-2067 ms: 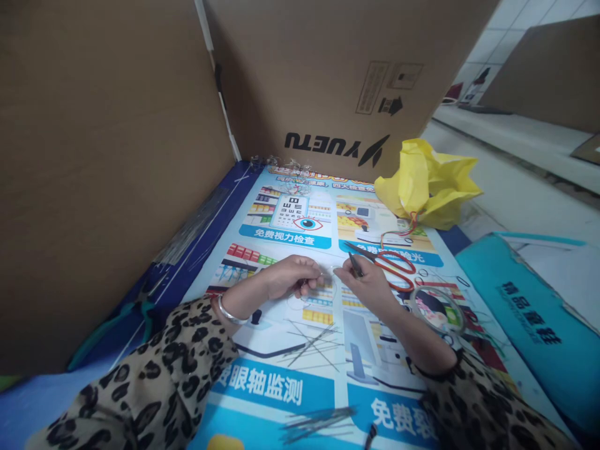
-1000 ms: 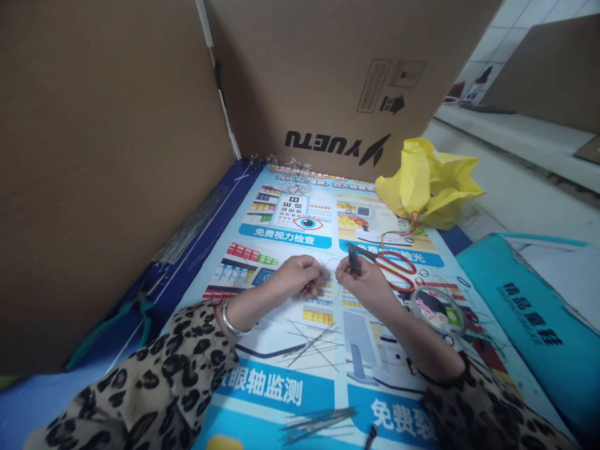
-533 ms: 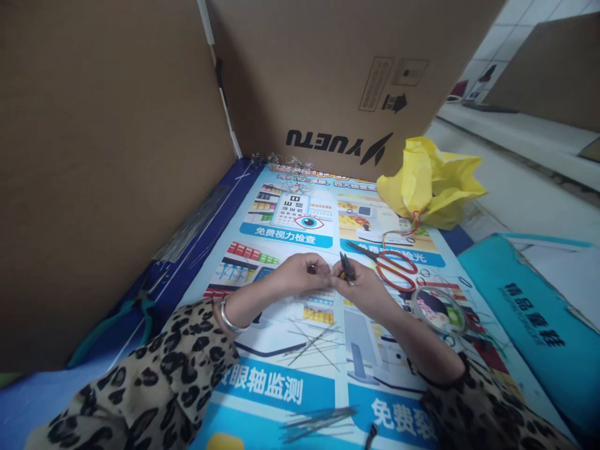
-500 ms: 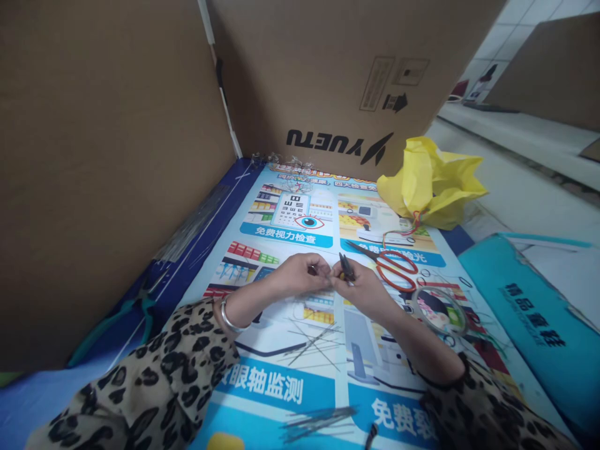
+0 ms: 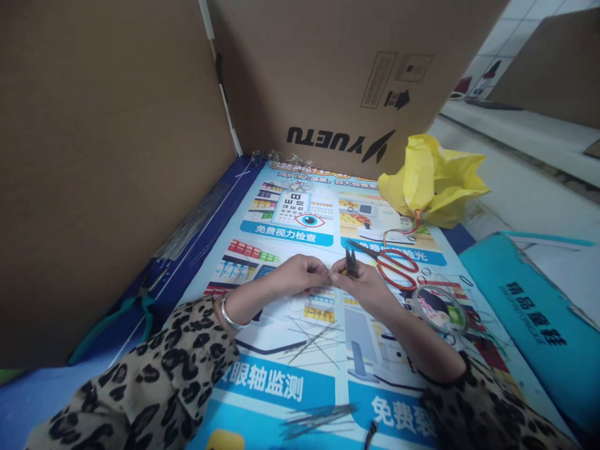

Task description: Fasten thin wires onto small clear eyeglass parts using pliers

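My left hand [image 5: 307, 275] is closed in a pinch, its fingertips meeting those of the other hand; what they pinch is too small to make out. My right hand [image 5: 359, 280] is wrapped round a small pair of pliers [image 5: 350, 262], whose dark jaws point up and away from me. Below the hands, several thin wires [image 5: 316, 342] lie crossed on the printed poster [image 5: 262, 406]. A denser bundle of wires [image 5: 319, 420] rests nearer to me. Orange-handled scissors [image 5: 397, 269] lie just beyond my right hand.
Cardboard walls [image 5: 328, 75] stand at the left and back. Green-handled pliers [image 5: 140, 303] and more wires [image 5: 187, 228] lie at left. A roll of clear tape [image 5: 440, 309], a yellow bag [image 5: 431, 181] and a teal box [image 5: 529, 300] are at right. Twisted wire pieces [image 5: 295, 161] sit at the back.
The small pliers in my right hand have turned, so their jaws now stand more upright and show slightly apart. Both hands stay close together in nearly the same spot.
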Demonstrator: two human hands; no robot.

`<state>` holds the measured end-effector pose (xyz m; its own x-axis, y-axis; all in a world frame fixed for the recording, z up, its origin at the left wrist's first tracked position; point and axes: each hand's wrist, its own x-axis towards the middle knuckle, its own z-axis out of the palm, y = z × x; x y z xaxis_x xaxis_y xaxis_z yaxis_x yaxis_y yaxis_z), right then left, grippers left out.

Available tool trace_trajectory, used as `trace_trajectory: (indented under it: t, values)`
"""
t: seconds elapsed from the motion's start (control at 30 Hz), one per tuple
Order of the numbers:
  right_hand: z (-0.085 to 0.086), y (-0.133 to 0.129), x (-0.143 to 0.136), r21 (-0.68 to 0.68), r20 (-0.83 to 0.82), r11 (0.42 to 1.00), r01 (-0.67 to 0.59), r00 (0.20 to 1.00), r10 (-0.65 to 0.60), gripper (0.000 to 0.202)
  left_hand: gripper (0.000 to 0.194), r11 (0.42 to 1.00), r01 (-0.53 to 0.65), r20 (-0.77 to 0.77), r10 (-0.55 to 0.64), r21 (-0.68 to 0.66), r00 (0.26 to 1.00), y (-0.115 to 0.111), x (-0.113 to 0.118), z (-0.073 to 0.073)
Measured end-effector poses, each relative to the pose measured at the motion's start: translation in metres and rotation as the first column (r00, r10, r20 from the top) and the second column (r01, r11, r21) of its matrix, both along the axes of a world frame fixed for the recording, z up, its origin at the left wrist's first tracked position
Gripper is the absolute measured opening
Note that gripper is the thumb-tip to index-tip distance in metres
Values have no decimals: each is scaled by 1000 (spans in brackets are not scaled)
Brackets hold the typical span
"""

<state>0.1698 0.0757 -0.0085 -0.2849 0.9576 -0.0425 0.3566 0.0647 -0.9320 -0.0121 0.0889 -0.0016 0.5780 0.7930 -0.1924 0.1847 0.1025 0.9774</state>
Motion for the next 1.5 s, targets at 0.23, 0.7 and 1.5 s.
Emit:
trace_trajectory:
  t: [0.23, 0.7, 1.5]
  values:
    - [3, 0, -1, -6, -37, 1000, 17, 999, -17, 19, 28, 996, -19, -21, 17, -87, 1000, -1, -1, 4]
    - [4, -3, -9, 6, -34, 995, 102, 994, -102, 22, 10, 987, -87, -21, 85, -137, 996, -1, 3, 4]
    - [0, -2, -4, 447, 343, 894, 33, 916, -206, 19, 16, 980, -199, -81, 198, -5, 977, 3, 3, 0]
